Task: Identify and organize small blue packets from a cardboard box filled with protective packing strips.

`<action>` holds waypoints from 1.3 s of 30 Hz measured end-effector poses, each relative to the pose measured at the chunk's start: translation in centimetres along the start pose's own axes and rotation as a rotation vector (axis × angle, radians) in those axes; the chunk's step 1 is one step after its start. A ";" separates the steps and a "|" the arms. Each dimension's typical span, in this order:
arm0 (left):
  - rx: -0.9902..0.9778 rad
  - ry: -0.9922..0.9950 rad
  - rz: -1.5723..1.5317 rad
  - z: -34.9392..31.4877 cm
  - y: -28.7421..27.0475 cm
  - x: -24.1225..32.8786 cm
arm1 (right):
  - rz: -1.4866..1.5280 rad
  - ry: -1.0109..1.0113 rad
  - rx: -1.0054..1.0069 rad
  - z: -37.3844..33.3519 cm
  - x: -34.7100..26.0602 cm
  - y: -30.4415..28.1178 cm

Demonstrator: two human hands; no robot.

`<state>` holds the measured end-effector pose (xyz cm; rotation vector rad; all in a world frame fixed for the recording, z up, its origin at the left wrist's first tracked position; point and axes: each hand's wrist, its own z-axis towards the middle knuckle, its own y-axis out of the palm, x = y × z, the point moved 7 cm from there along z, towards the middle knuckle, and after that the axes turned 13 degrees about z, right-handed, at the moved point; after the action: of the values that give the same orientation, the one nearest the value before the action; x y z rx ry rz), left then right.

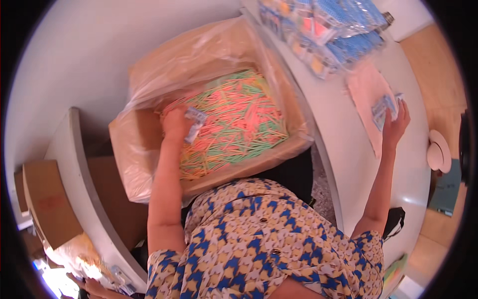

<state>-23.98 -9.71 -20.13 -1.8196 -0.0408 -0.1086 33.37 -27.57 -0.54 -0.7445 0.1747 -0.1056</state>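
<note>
A big cardboard box [209, 50] lined with clear plastic holds a heap of thin pink, green, yellow and orange sticks [239, 119]. My left hand [175, 121] reaches into its left side, fingers closed and partly hidden, with a small white-and-grey packet [195, 123] in its grip just above the sticks. Over on the white table, my right hand [397, 123] has its fingers curled at a small blue-and-white packet [382, 112]. That packet lies on a pale pink sheet [366, 89]; a second small piece shows at the fingertips.
Large clear packs with blue contents [338, 35] are piled at the far end of the white table [348, 164]. A brown carton [52, 202] stands left beyond a curved partition [87, 164]. A round pale stool [438, 152] is at the right. Another person's hand [94, 288] shows at lower left.
</note>
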 end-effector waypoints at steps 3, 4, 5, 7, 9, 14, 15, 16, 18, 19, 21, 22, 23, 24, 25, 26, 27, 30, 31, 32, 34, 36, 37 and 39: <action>0.415 0.086 0.121 -1.5 -2.5 0.2 | 0.283 -0.258 0.043 0.4 -10.6 -0.3; 0.414 0.073 0.131 -1.6 -3.0 -0.1 | 0.354 -0.356 -0.015 0.0 -14.7 0.3; 0.309 0.060 0.047 -1.2 -2.9 -0.5 | 0.420 -0.455 -0.073 -0.4 -19.0 0.9; 0.205 0.044 -0.042 -0.6 -2.5 -1.2 | 0.630 -0.620 -0.198 -1.5 -26.2 2.1; 0.212 0.056 -0.075 -0.4 -2.2 -1.5 | 0.863 -0.634 -0.259 -1.6 -31.1 3.4; 0.266 0.096 -0.015 -1.4 -3.0 -1.0 | 1.015 -0.590 -0.419 -1.5 -36.3 7.9; 0.361 0.148 0.011 -1.8 -3.5 -0.7 | 1.068 -0.531 -0.475 -1.5 -37.0 8.9; 0.362 0.143 0.006 -1.9 -3.5 -0.8 | 1.068 -0.538 -0.479 -1.6 -37.7 9.7; 0.414 0.118 -0.038 -2.3 -4.3 -0.9 | 1.123 -0.522 -0.545 -2.1 -38.8 11.6; 0.411 0.115 -0.044 -2.4 -4.8 -0.6 | 1.119 -0.525 -0.552 -2.4 -39.1 12.2; 0.247 0.038 -0.160 -2.3 -5.5 -0.3 | 1.080 -0.524 -0.590 -2.8 -39.9 13.7; 0.241 0.039 -0.166 -2.1 -5.6 -0.2 | 1.075 -0.523 -0.598 -2.8 -40.5 14.2; 0.131 0.101 -0.433 -1.8 -4.8 0.0 | 1.086 -0.477 -0.602 -2.9 -41.3 14.9; 0.014 0.168 -0.702 -1.5 -4.1 0.6 | 1.089 -0.426 -0.606 -3.0 -41.6 15.6; 0.001 0.172 -0.710 -1.1 -3.8 0.8 | 1.078 -0.419 -0.617 -2.6 -41.9 16.3; -0.037 0.260 -0.972 -1.1 -3.9 1.4 | 1.106 -0.334 -0.898 -3.0 -42.6 18.1; -0.080 0.352 -1.238 -1.5 -4.3 2.4 | 1.114 -0.232 -1.177 -3.8 -42.6 19.5; -0.125 0.345 -1.235 -1.7 -4.7 3.7 | 1.169 -0.159 -1.112 -1.1 -41.7 19.4; -0.212 0.328 -1.194 -1.8 -4.0 4.0 | 1.221 -0.105 -1.183 -1.3 -41.3 19.6; -0.216 0.331 -1.206 -1.7 -3.8 4.0 | 1.208 -0.105 -1.189 -1.1 -40.9 19.5; -0.206 0.305 -1.167 -1.6 -3.3 3.7 | 1.066 -0.104 -1.339 -1.7 -39.7 19.8; -0.191 0.285 -1.260 -1.4 -3.2 3.8 | 0.783 -0.429 -1.301 -3.1 -37.5 19.8; -0.175 0.257 -1.341 -1.4 -3.2 3.7 | 0.503 -0.735 -1.230 -4.7 -36.6 19.9; -0.158 0.250 -1.343 -1.1 -3.1 3.7 | 0.478 -0.840 -1.198 -7.7 -35.2 20.2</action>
<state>-20.60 -10.09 -16.50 -1.6222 -1.0897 -1.2922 -1.99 -12.38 -15.58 -1.8369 -0.4429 0.8350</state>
